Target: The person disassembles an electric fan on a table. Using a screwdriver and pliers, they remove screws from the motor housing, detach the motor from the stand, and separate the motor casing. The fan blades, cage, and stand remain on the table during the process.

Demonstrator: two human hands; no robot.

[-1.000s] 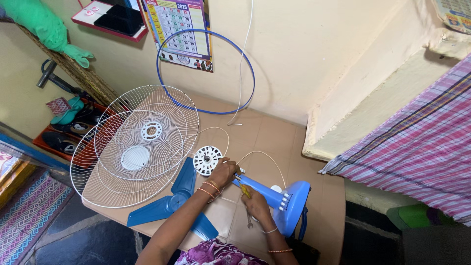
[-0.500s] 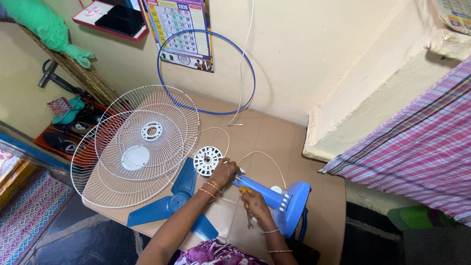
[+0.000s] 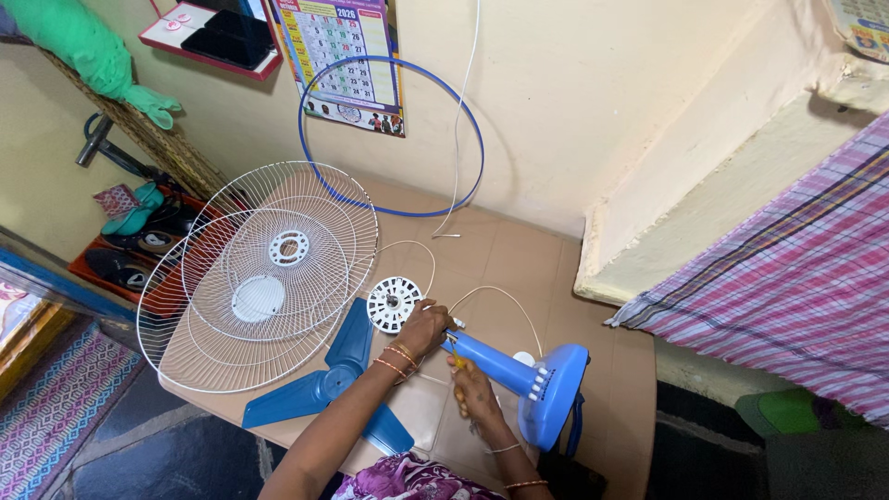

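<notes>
A tan tiled floor point(image 3: 519, 250) is seen against a cream wall, with a checked cloth point(image 3: 787, 278) at 3 o'clock. Counted up: two white wire guards point(image 3: 269, 268), one blue hoop point(image 3: 394, 139), one blue three-blade propeller point(image 3: 329, 380), one white round motor plate point(image 3: 393, 304). The blue fan stand point(image 3: 519, 375) is lying at 5 o'clock. Its neck end is gripped by the left hand point(image 3: 424, 326); a yellow-handled screwdriver point(image 3: 457, 366) is wrapped tight in the right hand point(image 3: 474, 387), just below the neck.

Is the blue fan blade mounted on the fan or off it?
Off. The blue fan blade lies flat on the floor beside the two white wire grilles, apart from the blue fan stand the hands work on.
</notes>
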